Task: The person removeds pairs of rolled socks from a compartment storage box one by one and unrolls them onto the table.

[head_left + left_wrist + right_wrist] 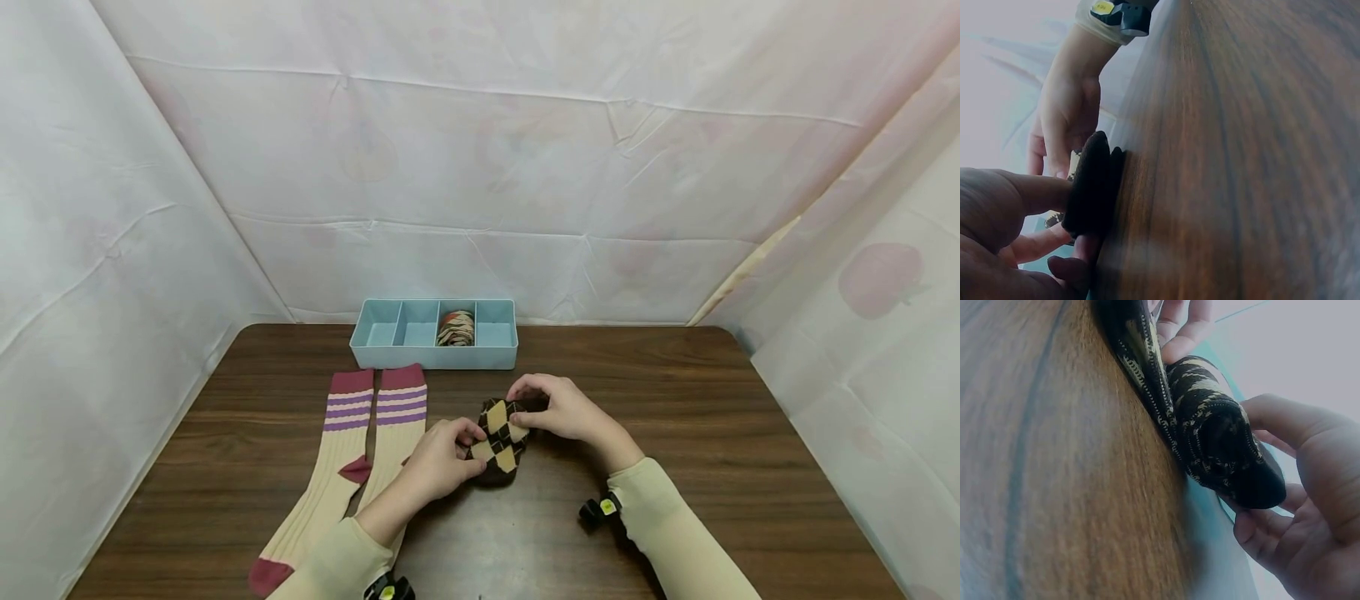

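A pair of dark brown and tan argyle socks (498, 442) lies folded into a short bundle on the table, in front of the box. My left hand (438, 462) pinches its left side; in the left wrist view, thumb and fingers lie around the dark folded end (1088, 187). At the far right end, my right hand (558, 408) grips the bundle. The right wrist view shows a rolled part (1219, 444) between thumb and fingers, with a flatter layer running on toward the left hand.
A light blue box (435, 358) with several compartments stands at the table's back edge; a rolled striped bundle (456, 329) fills its third compartment from the left. Two cream socks (330, 467) with maroon toes and purple stripes lie flat at left, one partly under my left arm.
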`<state>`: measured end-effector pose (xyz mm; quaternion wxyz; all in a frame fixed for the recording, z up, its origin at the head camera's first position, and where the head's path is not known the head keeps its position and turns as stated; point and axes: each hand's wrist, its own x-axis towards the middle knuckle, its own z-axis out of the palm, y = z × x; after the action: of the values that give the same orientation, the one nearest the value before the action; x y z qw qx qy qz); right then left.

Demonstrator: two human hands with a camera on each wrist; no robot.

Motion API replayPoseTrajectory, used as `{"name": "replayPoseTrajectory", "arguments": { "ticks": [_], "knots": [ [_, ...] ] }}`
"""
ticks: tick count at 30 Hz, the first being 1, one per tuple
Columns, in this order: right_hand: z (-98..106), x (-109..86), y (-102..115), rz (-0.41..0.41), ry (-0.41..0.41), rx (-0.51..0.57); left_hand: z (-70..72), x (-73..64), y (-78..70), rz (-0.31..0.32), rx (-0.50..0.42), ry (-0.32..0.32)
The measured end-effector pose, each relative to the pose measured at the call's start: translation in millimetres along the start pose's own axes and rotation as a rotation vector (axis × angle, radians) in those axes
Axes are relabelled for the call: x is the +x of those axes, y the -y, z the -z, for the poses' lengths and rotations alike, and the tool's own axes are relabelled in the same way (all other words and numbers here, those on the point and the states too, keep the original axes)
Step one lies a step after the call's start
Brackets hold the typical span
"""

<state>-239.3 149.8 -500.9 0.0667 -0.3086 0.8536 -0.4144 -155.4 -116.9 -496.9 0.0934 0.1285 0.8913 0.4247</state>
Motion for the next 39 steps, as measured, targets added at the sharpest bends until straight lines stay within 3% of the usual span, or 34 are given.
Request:
{"name": "replayPoseTrajectory", "arguments": {
  "ticks": [7,13,29,39],
  "knots": [
    [0.9,-2.0,2.7,0.083,-0.026,-0.054,0.9,2.2,2.1,-0.008,-0.008,0.020],
    [0.8,-2.0,3.4,0.142,0.003,-0.090,1.6,1.1,1.5,-0.013,0.000,0.036],
    [2.7,-6.9,2.5,0.055,0.069,-0.086,1.2,0.4,-1.2,-0.024,0.000,0.046],
    [4.2,-6.4,2.8,0.050,0.099,-0.090,1.6,-2.5,-3.1,-0.005,0.003,0.060]
  ]
}}
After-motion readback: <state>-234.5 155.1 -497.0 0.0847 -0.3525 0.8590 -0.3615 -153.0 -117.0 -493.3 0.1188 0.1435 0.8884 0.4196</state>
